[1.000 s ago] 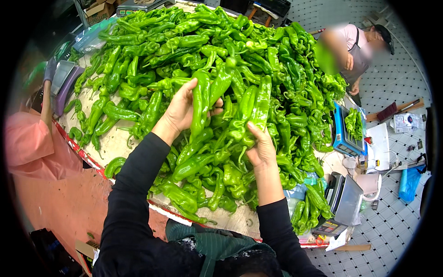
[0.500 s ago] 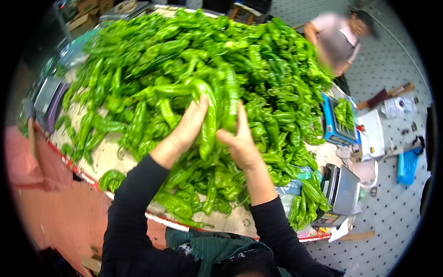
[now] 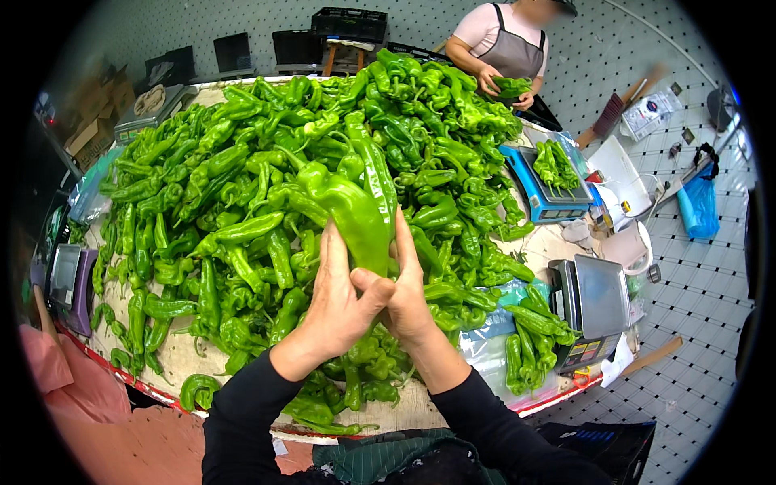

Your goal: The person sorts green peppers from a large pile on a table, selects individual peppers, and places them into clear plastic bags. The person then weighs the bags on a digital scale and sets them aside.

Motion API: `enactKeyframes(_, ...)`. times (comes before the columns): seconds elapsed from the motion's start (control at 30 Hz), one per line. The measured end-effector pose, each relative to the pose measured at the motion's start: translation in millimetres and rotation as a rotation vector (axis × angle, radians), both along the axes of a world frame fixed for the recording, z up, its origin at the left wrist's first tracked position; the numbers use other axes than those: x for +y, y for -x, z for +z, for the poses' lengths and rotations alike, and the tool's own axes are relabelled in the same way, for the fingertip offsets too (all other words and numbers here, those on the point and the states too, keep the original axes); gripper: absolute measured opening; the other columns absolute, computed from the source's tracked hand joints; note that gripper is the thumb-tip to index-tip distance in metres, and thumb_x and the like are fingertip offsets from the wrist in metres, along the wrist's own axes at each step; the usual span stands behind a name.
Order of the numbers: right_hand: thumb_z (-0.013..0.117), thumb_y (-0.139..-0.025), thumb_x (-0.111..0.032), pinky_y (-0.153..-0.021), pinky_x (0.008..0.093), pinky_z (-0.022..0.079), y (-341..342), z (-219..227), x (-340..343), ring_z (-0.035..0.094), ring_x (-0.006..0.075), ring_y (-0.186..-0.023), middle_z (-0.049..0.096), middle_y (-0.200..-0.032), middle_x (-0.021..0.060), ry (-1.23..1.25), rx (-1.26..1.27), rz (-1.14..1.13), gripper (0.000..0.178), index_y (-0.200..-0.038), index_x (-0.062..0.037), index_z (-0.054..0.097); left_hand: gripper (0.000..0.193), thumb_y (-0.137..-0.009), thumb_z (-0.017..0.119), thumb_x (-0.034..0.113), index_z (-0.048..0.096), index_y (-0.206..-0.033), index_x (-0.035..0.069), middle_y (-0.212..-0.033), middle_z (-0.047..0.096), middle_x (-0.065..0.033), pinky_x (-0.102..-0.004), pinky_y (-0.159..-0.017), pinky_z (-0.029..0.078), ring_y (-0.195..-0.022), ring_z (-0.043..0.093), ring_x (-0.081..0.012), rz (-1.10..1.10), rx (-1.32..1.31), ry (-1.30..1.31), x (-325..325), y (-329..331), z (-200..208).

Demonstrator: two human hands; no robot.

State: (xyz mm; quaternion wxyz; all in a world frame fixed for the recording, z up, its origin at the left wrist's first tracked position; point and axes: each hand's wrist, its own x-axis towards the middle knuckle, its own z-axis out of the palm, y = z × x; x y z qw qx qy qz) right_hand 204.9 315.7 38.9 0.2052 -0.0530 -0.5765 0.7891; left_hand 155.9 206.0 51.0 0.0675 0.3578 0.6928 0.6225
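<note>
My left hand (image 3: 343,311) and my right hand (image 3: 411,303) are closed together around a small bunch of long green peppers. In front is a broad, glossy pepper (image 3: 356,217), its curved stem pointing up and left. A slimmer pepper (image 3: 377,174) stands upright behind it, on the right-hand side. My thumbs meet low over the bunch, and the lower ends of the peppers are hidden by my palms. Both hands are above a large heap of green peppers (image 3: 222,174) spread over the table.
At right stand a blue scale (image 3: 537,212) bearing peppers and a grey scale (image 3: 602,297). Peppers (image 3: 533,343) lie on clear plastic bags (image 3: 485,356) near it. A purple-sided scale (image 3: 78,283) is at left. Across the table, a person (image 3: 505,48) in an apron holds peppers.
My hands have come together, bringing the peppers that were apart into one bunch. The view has shifted, showing more of the far side and the other person's hands.
</note>
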Motion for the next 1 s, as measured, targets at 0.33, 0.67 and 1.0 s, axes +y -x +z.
enactKeyframes(0.33, 0.067, -0.087, -0.034, -0.094, 0.0457, 0.051, -3, -7, 100, 0.061, 0.0325, -0.108, 0.057, -0.125, 0.0196, 0.597, 0.126, 0.222, 0.069, -0.14, -0.002, 0.037, 0.088, -0.08, 0.075, 0.044, 0.033, -0.148, 0.007, -0.153, 0.024, -0.0268, -0.0456, -0.114, 0.026, -0.142, 0.028, -0.0401, -0.108, 0.168, 0.23, 34, -2, 24)
enactKeyframes(0.67, 0.07, -0.087, -0.02, -0.076, 0.0411, 0.058, 181, 101, 348, 0.068, 0.0262, -0.087, 0.067, -0.101, 0.0122, -0.176, 0.212, -0.232, 0.041, -0.121, -0.0016, 0.057, 0.038, -0.081, 0.071, 0.012, 0.062, -0.115, -0.002, -0.117, 0.063, -0.0171, -0.0378, -0.095, 0.047, -0.11, 0.061, -0.0304, 0.159, 0.031, 0.186, -43, 18, -14)
enactKeyframes(1.0, 0.073, -0.081, -0.047, -0.099, 0.0365, 0.042, 355, 48, 449, 0.057, 0.028, -0.118, 0.059, -0.129, 0.02, -1.339, -0.436, -0.34, 0.082, -0.143, -0.0017, 0.043, 0.032, -0.083, 0.071, 0.012, 0.064, -0.111, -0.002, -0.11, 0.066, -0.017, -0.0367, -0.089, 0.05, -0.103, 0.064, -0.0288, 0.495, 0.166, 0.38, -120, 37, -31)
